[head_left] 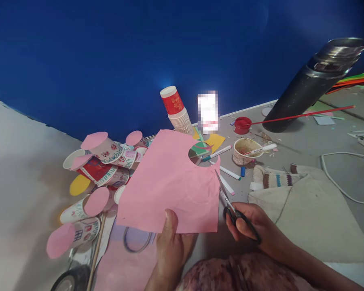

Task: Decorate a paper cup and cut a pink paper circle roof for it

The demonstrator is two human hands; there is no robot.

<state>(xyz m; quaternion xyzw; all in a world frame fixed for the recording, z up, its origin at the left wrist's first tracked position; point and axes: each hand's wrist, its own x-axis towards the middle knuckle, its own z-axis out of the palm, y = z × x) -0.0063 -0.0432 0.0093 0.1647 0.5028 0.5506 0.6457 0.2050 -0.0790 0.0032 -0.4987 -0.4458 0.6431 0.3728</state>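
Note:
My left hand [171, 246] grips the lower edge of a pink paper sheet [166, 182], thumb on top and fingers underneath. A rounded piece is cut out of the sheet's upper right, leaving thin strips of paper at the gap. In my right hand [251, 222] is a pair of scissors [227, 202] with black handles, fingers through the loops. Their blades point up and left, close to the sheet's right edge; whether they touch it I cannot tell. Under the sheet lie more pink paper [121, 266] and a ring-shaped roll [137, 240], partly covered.
Decorated paper cups [109, 149] with pink paper circles lie piled at left. A stack of paper cups [176, 107] leans near the blue wall. Markers [220, 153], a small tub [244, 155], a red pot [242, 125], a cloth [309, 210] and a dark flask [306, 93] stand right.

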